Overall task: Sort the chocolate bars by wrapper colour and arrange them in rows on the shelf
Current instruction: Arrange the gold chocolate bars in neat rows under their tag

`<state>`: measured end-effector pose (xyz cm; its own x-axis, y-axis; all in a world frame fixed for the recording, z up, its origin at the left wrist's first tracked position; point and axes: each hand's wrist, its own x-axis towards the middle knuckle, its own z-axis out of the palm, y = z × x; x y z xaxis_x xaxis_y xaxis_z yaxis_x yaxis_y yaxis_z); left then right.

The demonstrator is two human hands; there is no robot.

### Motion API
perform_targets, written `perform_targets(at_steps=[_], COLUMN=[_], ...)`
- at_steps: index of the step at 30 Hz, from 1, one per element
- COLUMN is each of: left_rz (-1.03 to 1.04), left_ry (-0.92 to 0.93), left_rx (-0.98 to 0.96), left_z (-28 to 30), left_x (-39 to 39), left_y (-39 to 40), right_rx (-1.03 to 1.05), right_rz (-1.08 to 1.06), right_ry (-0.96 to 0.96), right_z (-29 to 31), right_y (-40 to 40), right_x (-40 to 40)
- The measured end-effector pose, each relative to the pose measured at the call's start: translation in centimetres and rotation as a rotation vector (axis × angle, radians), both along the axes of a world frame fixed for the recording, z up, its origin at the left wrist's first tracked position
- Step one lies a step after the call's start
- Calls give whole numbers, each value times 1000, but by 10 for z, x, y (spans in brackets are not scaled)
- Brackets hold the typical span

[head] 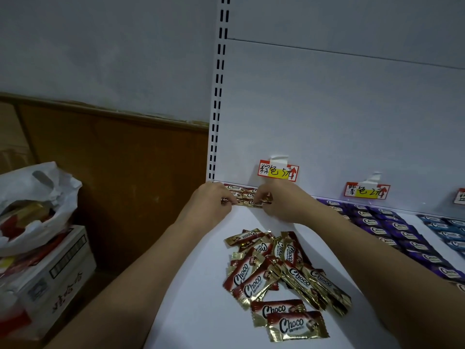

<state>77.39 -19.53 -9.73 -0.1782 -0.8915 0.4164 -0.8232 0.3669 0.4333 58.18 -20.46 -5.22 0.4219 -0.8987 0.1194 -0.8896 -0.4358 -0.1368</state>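
Both hands work at the back left corner of the white metal shelf (201, 285), where a first row of brown-and-gold foil-wrapped chocolate bars (247, 195) lies against the back panel, below a red-and-yellow handwritten price tag (278, 171). The left hand (211, 200) has its fingers curled down onto the left end of that row, and the right hand (279, 200) appears to pinch the right end of a bar there with bent fingertips, though the exact contact is too small to make out. The step in hand looks like squaring up the brown row. Nearer the person, a loose heap of the same brown-and-gold bars (279, 270) sits unsorted on the shelf. To the right, purple-wrapped bars (392, 230) already lie in rows, with blue-wrapped bars (448, 230) beyond them. The next move likely calls for freeing one hand, taking bars from the heap and laying them flat, logos aligned, just in front of the row. A white plastic bag (35, 205) rests on a cardboard carton (50, 280) at left.
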Motion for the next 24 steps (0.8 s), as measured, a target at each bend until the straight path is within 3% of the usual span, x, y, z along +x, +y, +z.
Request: perform_targets(at_steps=[4, 8, 13, 17, 24], left_rz=[13, -8, 4, -2, -118], left_ry=[-59, -272, 77, 272, 71], left_rx=[-43, -93, 172, 171, 357], left_z=[6, 15, 46, 45, 47], left_x=[-3, -6, -27, -43, -35], left_y=[8, 13, 17, 29, 42], right_rx=[-2, 59, 178, 168, 136], right_rz=[-2, -11, 26, 37, 238], right_ry=[-96, -192, -264, -340, -253], right_z=[7, 18, 26, 19, 11], right_y=[10, 25, 45, 56, 79], right_x=[-11, -26, -46, -52, -34])
